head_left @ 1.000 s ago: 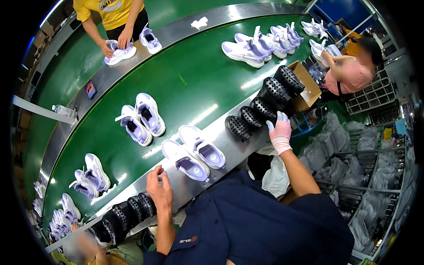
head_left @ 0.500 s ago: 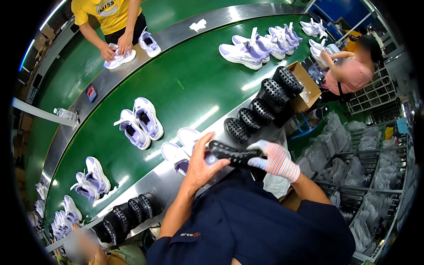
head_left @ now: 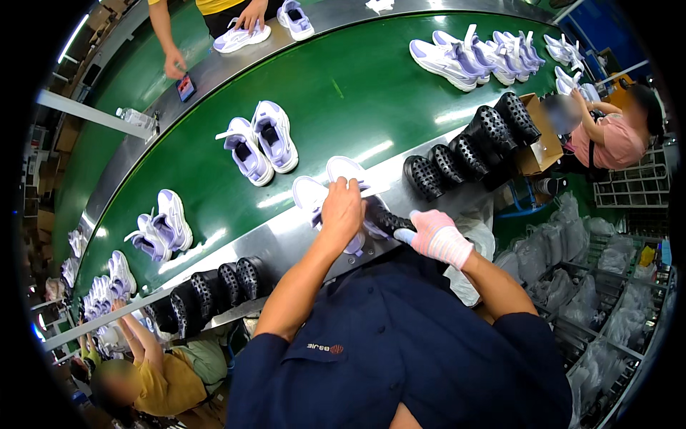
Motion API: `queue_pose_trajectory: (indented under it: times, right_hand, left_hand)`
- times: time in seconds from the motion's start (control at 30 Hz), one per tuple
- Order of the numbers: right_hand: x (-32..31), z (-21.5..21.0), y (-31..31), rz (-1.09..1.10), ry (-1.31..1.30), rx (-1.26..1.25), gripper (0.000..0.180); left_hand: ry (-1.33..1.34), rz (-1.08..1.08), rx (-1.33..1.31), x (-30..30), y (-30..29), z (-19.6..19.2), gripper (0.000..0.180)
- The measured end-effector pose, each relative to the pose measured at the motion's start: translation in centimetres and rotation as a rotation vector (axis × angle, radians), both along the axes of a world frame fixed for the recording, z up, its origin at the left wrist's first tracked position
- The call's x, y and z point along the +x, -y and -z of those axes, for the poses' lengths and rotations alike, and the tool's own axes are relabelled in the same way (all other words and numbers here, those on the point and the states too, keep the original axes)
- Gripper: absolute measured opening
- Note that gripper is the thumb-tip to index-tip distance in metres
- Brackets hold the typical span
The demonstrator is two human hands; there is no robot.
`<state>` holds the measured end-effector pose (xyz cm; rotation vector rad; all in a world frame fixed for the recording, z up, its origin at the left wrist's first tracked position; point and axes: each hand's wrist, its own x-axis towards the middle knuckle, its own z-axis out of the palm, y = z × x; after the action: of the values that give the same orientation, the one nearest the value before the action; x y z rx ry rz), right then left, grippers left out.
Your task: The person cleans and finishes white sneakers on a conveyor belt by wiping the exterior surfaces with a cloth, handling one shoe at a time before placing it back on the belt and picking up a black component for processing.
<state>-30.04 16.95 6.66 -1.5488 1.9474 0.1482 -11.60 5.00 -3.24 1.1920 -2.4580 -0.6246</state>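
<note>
In front of my chest, on the metal ledge, two white and lavender sneakers lie side by side, toes pointing away. My bare left hand (head_left: 344,212) is closed over the upper of the right-hand sneaker (head_left: 344,170); its fingertips are partly hidden. The left-hand sneaker (head_left: 309,194) sits close beside that hand. In a striped glove, my right hand (head_left: 437,236) grips one end of a black studded shoe form (head_left: 388,219). The form's other end points at the opening of the right-hand sneaker; my left hand hides whether it is inside.
Several black studded forms (head_left: 448,164) stand right along the ledge, beside a cardboard box (head_left: 541,143); more forms (head_left: 207,292) stand left. Sneaker pairs (head_left: 263,146) lie on the green belt (head_left: 343,93). Wire racks (head_left: 607,300) with plastic bags stand right. Co-workers are across, left and right.
My left hand has turned from holding the form's side to lying over the sneaker. The form has come down to the sneaker's opening. A co-worker's hand now reaches toward a phone.
</note>
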Motion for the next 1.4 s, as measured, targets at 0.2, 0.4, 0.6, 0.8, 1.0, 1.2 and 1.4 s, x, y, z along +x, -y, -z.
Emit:
queue_pose_trajectory:
  times: [0.2,0.4,0.6,0.8,1.0,1.2,1.4]
  right_hand:
    - [2.6,8.1,4.4,0.040,-0.128,-0.136,0.024]
    - [3.5,9.4,2.6,0.200,-0.172,-0.338,0.039]
    - [0.5,14.1,4.2,0.321,-0.089,-0.189,0.039]
    - [0.0,14.1,5.8,0.303,-0.046,-0.234,0.027]
    - [-0.3,15.5,6.1,0.176,-0.108,-0.151,0.023]
    - [-0.4,16.6,4.5,0.085,0.036,-0.402,0.041]
    - [-0.5,7.5,0.9,-0.082,-0.031,-0.061,0.040]
  left_hand:
    - [0.023,0.258,0.046,-5.2,1.7,-0.9,0.011]
    - [-0.219,0.001,0.152,-3.1,1.8,4.7,0.059]
    - [-0.140,-0.223,0.453,-4.5,-1.7,4.2,0.090]
    - [-0.113,-0.205,0.285,-4.0,-2.8,2.4,0.073]
    - [0.110,-0.560,0.268,7.4,-8.8,1.4,0.056]
    - [-0.318,-0.398,0.218,3.9,-5.1,8.0,0.046]
    - [-0.129,-0.653,-0.025,15.0,-9.6,0.8,0.038]
